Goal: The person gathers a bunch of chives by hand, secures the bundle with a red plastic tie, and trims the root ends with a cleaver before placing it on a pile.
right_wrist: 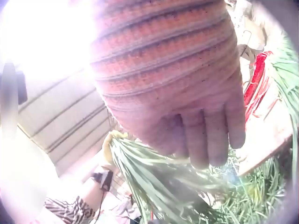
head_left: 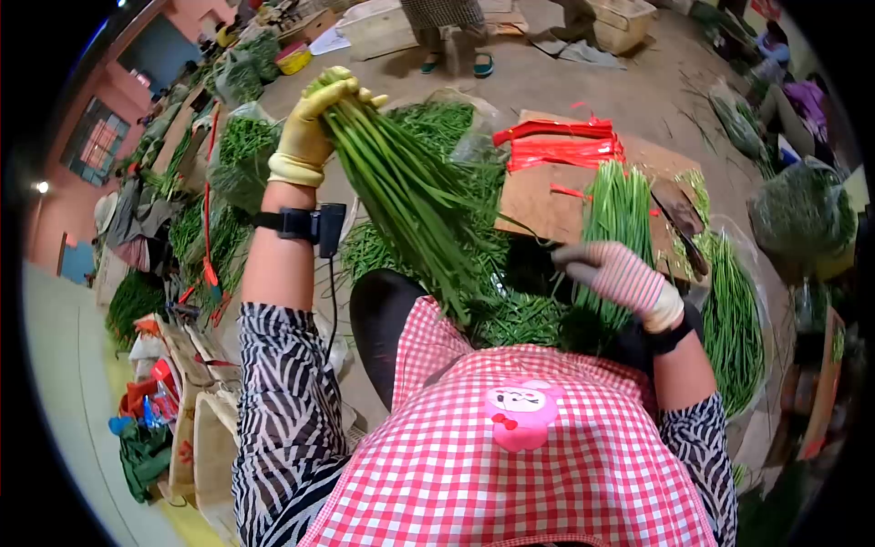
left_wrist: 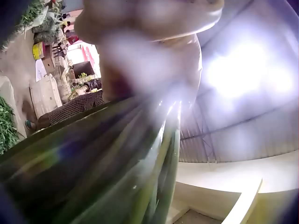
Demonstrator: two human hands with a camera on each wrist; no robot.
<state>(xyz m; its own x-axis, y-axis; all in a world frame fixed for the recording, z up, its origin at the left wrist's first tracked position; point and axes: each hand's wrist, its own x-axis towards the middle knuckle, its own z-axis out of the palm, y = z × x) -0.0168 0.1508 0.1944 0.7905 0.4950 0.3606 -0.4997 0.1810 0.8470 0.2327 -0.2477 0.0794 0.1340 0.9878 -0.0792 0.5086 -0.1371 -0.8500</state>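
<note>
My left hand (head_left: 313, 123), in a yellow glove, is raised and grips a bunch of long green chives (head_left: 396, 182) near its pale end. The leaves hang down and right towards my lap, and they fill the lower part of the left wrist view (left_wrist: 117, 172). In a pink-and-grey striped glove, my right hand (head_left: 620, 278) reaches left above my lap with fingers (right_wrist: 215, 135) extended, holding nothing. Just beyond it, another bunch of chives (head_left: 615, 205) lies across a wooden board (head_left: 547, 196). Red ties (head_left: 561, 146) are piled on the board's far side.
Loose greens (head_left: 519, 319) are heaped between my knees. A plastic bag of chives (head_left: 729, 319) stands to the right, with a dark-handled tool (head_left: 677, 208) on the board's right side. A person (head_left: 447, 23) stands ahead near white crates (head_left: 378, 27). Bundles line the left side.
</note>
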